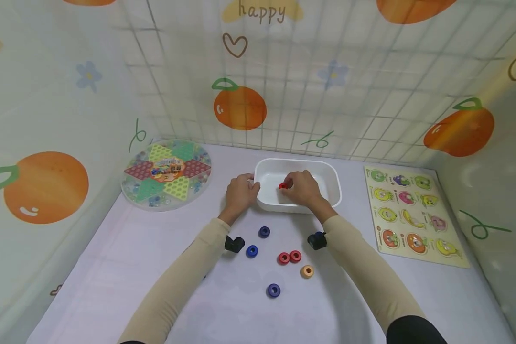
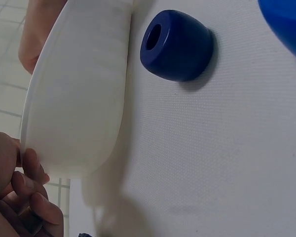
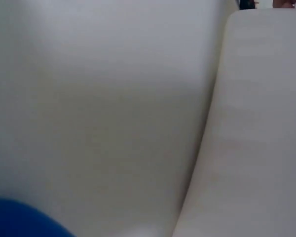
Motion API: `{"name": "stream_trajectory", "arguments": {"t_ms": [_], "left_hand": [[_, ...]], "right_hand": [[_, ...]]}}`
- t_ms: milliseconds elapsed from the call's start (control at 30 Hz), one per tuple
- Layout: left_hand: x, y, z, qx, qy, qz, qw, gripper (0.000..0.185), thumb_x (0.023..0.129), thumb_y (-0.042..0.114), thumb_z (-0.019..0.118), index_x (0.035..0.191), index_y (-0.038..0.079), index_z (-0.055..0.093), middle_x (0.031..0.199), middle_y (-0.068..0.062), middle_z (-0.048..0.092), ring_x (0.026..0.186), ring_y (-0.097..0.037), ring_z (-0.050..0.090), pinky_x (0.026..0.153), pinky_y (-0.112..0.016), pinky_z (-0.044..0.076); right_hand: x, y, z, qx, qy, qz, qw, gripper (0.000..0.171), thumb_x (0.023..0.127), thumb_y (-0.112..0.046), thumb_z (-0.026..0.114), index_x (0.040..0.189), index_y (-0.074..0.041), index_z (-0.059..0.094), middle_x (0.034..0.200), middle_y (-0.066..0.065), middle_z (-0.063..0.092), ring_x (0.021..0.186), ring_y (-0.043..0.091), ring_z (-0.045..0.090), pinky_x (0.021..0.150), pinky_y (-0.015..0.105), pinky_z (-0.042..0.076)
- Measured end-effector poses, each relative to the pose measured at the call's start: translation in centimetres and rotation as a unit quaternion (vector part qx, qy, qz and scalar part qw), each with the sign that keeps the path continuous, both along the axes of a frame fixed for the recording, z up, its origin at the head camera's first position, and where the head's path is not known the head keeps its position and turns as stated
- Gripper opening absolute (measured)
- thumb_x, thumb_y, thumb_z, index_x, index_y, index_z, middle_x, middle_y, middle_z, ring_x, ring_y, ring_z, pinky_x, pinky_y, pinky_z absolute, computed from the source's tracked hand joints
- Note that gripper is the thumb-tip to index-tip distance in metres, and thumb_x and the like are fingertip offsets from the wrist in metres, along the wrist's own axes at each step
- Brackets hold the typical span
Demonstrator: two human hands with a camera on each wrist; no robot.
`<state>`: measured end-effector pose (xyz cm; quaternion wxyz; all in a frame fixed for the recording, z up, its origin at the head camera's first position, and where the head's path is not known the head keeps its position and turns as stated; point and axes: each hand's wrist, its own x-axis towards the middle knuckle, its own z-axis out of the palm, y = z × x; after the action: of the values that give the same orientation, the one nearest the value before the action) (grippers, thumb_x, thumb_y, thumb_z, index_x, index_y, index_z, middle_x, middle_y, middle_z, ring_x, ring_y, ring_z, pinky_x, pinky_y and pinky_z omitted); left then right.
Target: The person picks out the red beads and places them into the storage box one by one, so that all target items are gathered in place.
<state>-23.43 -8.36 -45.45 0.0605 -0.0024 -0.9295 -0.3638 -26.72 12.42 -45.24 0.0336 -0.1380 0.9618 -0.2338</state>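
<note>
A white plastic tub point(image 1: 334, 186) stands at the back middle of the table. At its left end my left hand point(image 1: 240, 195) grips the rim, fingers and thumb pinching the edge in the left wrist view. My right hand point(image 1: 303, 188) reaches over the near wall and pinches a red bead point(image 1: 282, 186) inside the tub. In front of the tub lie blue beads point(image 1: 264, 232), two red beads point(image 1: 284, 258) side by side and one orange bead point(image 1: 307, 272). Up close, a dark blue bead point(image 2: 187, 52) with a hole stands beside the tub's wall.
A round Chinese checkers set point(image 1: 166, 175) with coloured triangles lies at the back left. On the right is a fruit picture board point(image 1: 414, 217). A printed curtain point(image 1: 284, 114) encloses the table at the back and sides. Black wrist cameras point(image 1: 234, 244) hang beneath both forearms.
</note>
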Motion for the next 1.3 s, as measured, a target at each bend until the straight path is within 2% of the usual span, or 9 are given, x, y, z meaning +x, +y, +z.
{"name": "stream_trajectory", "arguments": {"t_ms": [133,300,500,733,867,1000,1300], "left_hand": [[0.0,0.0,0.0,-0.002,-0.003,0.000,1.0000,0.035,0.096,0.023,0.065,0.124,0.003,0.071,0.064,-0.003,0.065,0.063,-0.020,0.058,0.061,-0.035,0.044],[-0.1,-0.1,0.0,0.001,0.001,-0.001,1.0000,0.035,0.095,0.023,0.064,0.124,0.003,0.072,0.063,-0.002,0.064,0.062,-0.020,0.058,0.061,-0.035,0.043],[0.0,0.4,-0.2,0.011,0.005,-0.013,0.9999,0.035,0.096,0.022,0.063,0.124,0.002,0.072,0.062,-0.002,0.063,0.061,-0.019,0.057,0.062,-0.036,0.043],[-0.2,0.2,0.1,0.014,-0.005,-0.005,0.9999,0.037,0.097,0.022,0.062,0.127,0.001,0.069,0.066,-0.006,0.066,0.065,-0.023,0.059,0.066,-0.039,0.044],[-0.5,-0.1,0.3,0.022,-0.003,0.001,0.9998,0.038,0.097,0.022,0.062,0.127,0.001,0.069,0.067,-0.007,0.066,0.066,-0.023,0.059,0.066,-0.038,0.044],[-0.6,-0.2,0.4,0.028,-0.002,0.001,0.9996,0.038,0.097,0.022,0.061,0.127,0.000,0.070,0.064,-0.007,0.063,0.064,-0.023,0.057,0.063,-0.036,0.040],[-0.7,0.0,0.0,0.019,-0.017,0.000,0.9997,0.038,0.097,0.023,0.062,0.127,0.001,0.069,0.066,-0.006,0.062,0.066,-0.023,0.055,0.063,-0.034,0.037]], "right_hand": [[0.0,0.0,-0.2,0.018,-0.014,-0.001,1.000,0.021,0.086,-0.026,0.079,0.097,-0.008,0.076,0.093,0.005,0.072,0.099,0.028,0.054,0.083,0.043,0.048],[0.0,0.1,-0.1,0.011,-0.012,-0.003,1.000,0.023,0.086,-0.027,0.080,0.096,-0.007,0.077,0.094,0.006,0.073,0.101,0.030,0.055,0.084,0.044,0.048],[1.5,0.9,1.2,-0.009,0.013,-0.015,1.000,0.032,0.088,-0.031,0.078,0.105,-0.005,0.076,0.097,0.008,0.072,0.101,0.029,0.053,0.084,0.045,0.046],[5.0,0.8,4.6,-0.025,0.054,-0.003,0.998,0.033,0.091,-0.027,0.077,0.113,-0.002,0.074,0.103,0.011,0.072,0.096,0.027,0.051,0.077,0.042,0.047],[7.4,0.4,5.8,-0.038,0.073,0.022,0.996,0.031,0.090,-0.026,0.079,0.110,-0.003,0.076,0.103,0.011,0.073,0.096,0.026,0.051,0.080,0.041,0.048],[9.8,0.6,5.4,-0.048,0.069,0.042,0.996,0.026,0.088,-0.023,0.081,0.107,-0.005,0.076,0.101,0.007,0.073,0.099,0.026,0.054,0.085,0.042,0.048],[14.9,2.2,2.1,-0.047,-0.017,0.032,0.998,0.025,0.088,-0.022,0.080,0.108,-0.008,0.076,0.099,0.001,0.069,0.098,0.025,0.056,0.084,0.039,0.049]]}}
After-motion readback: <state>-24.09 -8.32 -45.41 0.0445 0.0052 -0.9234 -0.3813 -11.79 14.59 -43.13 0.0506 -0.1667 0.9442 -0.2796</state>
